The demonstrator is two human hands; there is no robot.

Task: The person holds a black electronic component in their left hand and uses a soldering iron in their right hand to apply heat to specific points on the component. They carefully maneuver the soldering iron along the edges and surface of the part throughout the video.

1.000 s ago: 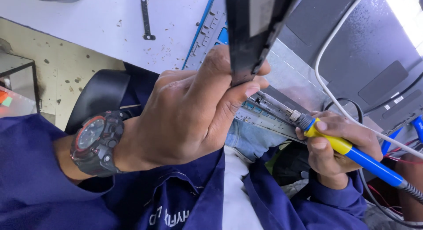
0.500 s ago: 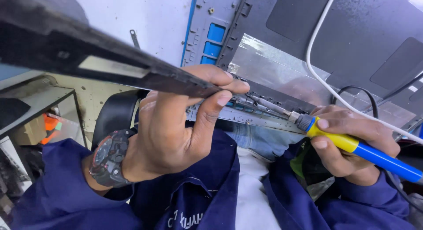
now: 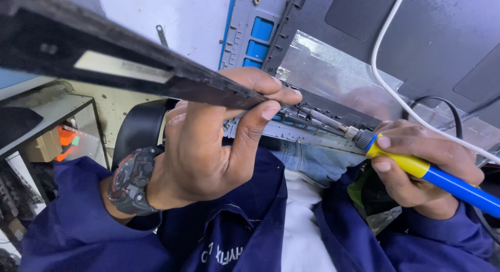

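Note:
My left hand is shut on one end of a long black strip, pinched between thumb and fingertips; the strip runs off to the upper left, close to the camera. My right hand grips a soldering iron by its yellow and blue handle. Its metal tip points left, almost at my left fingertips and the held end of the strip. Whether tip and strip touch is hidden by my fingers. Behind both lies a grey metal chassis with blue squares and a foil-covered sheet.
A white cable and a black cable cross the dark panel at upper right. A black chair back stands beside my left wrist, which wears a dark watch. A cluttered metal shelf is at the left.
The black strip has swung from pointing upward to lying across toward the upper left. My right hand with the iron has stayed in nearly the same place.

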